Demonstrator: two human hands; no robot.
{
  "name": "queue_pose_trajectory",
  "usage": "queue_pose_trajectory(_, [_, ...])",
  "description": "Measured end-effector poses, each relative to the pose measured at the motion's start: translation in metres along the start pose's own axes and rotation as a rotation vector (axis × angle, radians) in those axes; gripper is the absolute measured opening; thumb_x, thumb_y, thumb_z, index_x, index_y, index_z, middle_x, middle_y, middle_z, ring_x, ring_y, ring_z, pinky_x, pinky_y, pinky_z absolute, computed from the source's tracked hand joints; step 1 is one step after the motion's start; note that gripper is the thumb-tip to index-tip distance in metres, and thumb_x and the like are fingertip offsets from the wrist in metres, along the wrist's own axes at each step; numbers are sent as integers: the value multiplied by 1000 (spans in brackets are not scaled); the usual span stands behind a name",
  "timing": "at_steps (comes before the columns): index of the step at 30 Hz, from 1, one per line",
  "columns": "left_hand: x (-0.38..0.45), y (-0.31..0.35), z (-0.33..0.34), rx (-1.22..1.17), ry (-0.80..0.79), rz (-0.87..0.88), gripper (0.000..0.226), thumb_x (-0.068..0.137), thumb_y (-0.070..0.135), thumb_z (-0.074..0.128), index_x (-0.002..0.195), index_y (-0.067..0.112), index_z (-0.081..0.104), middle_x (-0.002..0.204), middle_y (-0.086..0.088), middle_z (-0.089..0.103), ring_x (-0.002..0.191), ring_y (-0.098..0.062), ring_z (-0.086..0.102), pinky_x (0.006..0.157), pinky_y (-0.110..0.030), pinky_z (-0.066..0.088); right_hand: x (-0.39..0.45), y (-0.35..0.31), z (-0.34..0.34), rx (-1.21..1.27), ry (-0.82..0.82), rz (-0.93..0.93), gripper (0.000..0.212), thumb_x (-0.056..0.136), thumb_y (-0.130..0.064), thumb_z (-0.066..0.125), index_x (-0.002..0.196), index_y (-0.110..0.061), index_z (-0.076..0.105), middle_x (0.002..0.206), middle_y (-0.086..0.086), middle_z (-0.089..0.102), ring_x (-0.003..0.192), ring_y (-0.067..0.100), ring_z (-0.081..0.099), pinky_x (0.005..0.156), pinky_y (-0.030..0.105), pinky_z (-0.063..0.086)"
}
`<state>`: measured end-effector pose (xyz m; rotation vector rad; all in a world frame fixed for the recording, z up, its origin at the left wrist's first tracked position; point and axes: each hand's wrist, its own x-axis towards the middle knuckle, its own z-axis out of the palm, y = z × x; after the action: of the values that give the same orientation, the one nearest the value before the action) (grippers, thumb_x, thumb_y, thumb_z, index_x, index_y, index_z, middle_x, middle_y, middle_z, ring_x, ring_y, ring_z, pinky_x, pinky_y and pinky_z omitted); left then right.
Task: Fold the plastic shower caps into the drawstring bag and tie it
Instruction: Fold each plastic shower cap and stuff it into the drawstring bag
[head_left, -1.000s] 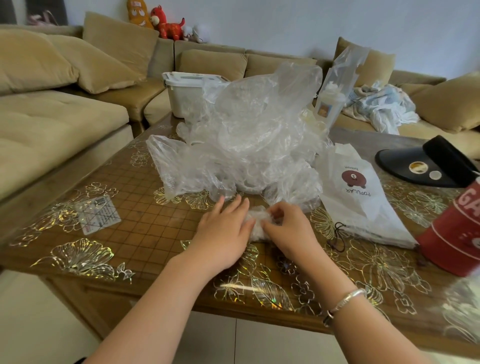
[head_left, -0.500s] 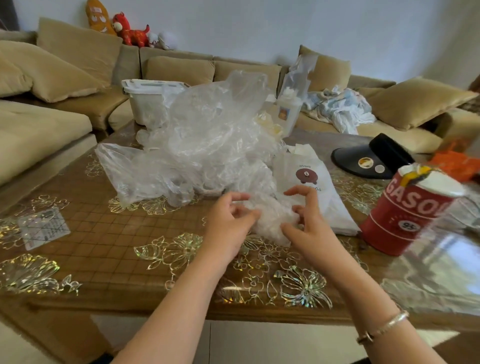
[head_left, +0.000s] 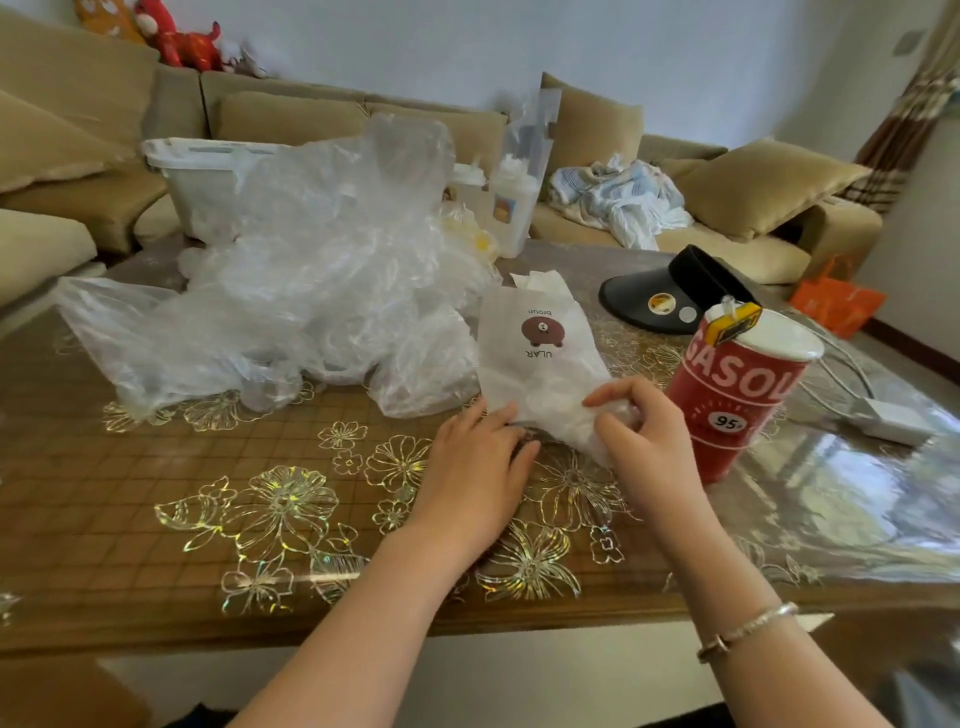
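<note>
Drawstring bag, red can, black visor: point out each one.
Drawstring bag (head_left: 540, 358), head view, on its white front below the bear print.
Red can (head_left: 727, 395), head view, on its lettered side.
Black visor (head_left: 644, 301), head view, on its brim.

Left hand (head_left: 475, 457): rests flat at the mouth of the drawstring bag (head_left: 540, 358).
Right hand (head_left: 641, 436): pinches a folded shower cap (head_left: 592, 431) at the bag's opening.
Pile of clear shower caps (head_left: 311, 270): left of the bag, on the table (head_left: 156, 467).
Red tin (head_left: 737, 395): just right of the right hand.
</note>
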<state>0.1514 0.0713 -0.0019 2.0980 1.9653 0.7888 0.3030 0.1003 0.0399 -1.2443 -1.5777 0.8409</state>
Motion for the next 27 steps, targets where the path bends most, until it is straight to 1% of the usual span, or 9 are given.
queue_pose_trajectory(3, [-1,1,-3,-190,141,-1,27,102,31,47,112,17,68,110,7,66,104,-12,58,93,-30,45,2,3,6,-40,-91,-21,27,84,8,46,86,-14,62,68,1,55,42,4,39,41,17,32])
queue_pose_trajectory(5, [-2,2,-7,-309,159,-58,23,102,24,49,111,16,67,102,8,64,88,-7,56,77,-12,40,4,6,11,-78,-159,-41,28,84,8,45,84,-14,61,62,0,49,41,4,35,41,16,28])
queue_pose_trajectory(9, [-1,-1,-12,-380,227,-84,28,101,19,50,126,15,64,127,10,60,109,4,50,84,3,30,6,9,21,-149,-191,-112,27,86,4,45,86,-18,60,73,-1,57,46,4,42,45,18,35])
queue_pose_trajectory(11, [-2,-1,-15,-415,268,-78,29,101,18,52,128,17,64,126,16,57,112,10,44,87,6,26,7,9,26,-179,-168,-188,27,88,3,47,90,-22,58,87,-4,61,60,4,53,55,17,43])
queue_pose_trajectory(16, [-3,-6,-20,-498,289,-59,35,99,8,52,131,19,62,135,12,57,125,6,44,110,-12,31,6,14,36,-350,-237,-348,29,94,-7,52,121,-16,53,119,-3,54,97,1,51,79,7,40])
queue_pose_trajectory(18, [-3,-8,-21,-519,300,-52,38,99,5,50,133,18,61,137,9,57,128,2,45,114,-20,33,7,18,40,-513,-285,-370,40,97,-12,49,137,-12,45,134,1,45,106,9,52,84,15,43])
queue_pose_trajectory(21, [-4,-9,-24,-530,311,-34,41,99,3,49,134,20,61,138,10,56,130,2,45,113,-17,32,11,20,47,-711,-303,-324,52,99,-16,43,150,-14,30,147,7,34,125,23,46,97,35,46])
queue_pose_trajectory(24, [-7,-8,-25,-515,279,3,41,98,2,50,132,21,62,135,12,57,126,7,46,108,-8,30,18,15,54,-834,-255,-317,44,100,-20,38,143,-14,37,139,10,40,124,28,44,99,39,43])
queue_pose_trajectory(27, [-9,-9,-26,-505,257,32,39,97,-1,50,125,20,68,128,13,62,113,17,48,98,1,29,31,9,61,-873,-244,-237,28,100,-20,36,116,-10,57,121,8,55,109,25,52,92,35,44])
